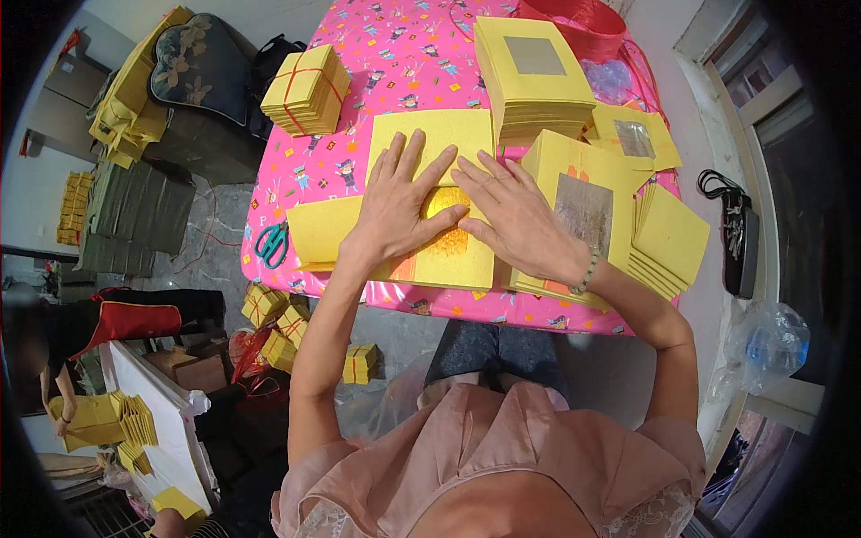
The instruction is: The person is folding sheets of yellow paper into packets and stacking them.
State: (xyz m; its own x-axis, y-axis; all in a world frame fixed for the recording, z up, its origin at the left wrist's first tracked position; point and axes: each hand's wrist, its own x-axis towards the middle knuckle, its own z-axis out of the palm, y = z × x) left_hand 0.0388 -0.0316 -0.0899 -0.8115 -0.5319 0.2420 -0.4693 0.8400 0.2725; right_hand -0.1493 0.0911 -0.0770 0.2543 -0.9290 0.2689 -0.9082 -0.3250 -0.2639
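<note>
My left hand (395, 202) lies flat with fingers spread across yellow paper, its thumb over a shiny gold-orange patch. Beside it my right hand (520, 215) also presses down flat, fingers stretched out, with a beaded bracelet on the wrist. Under both hands is a yellow paper sheet (471, 267) bearing the gold patch, its upper edge partly hidden. Another yellow sheet (430, 125) extends beyond my fingertips, and folded yellow paper (314, 235) sticks out to the left. Right of my hands sits a yellow paper stack (549, 157) with a silvery-brown square on top, partly covered by my right forearm.
On the pink patterned tablecloth (395, 54) are a red-tied yellow bundle (307, 90), teal-handled scissors (272, 244), a tall yellow stack (534, 81), fanned yellow papers (671, 238) and a red basket (583, 31). More bundles (360, 363) lie on the floor. Another person's hand (63, 417) handles yellow paper at lower left.
</note>
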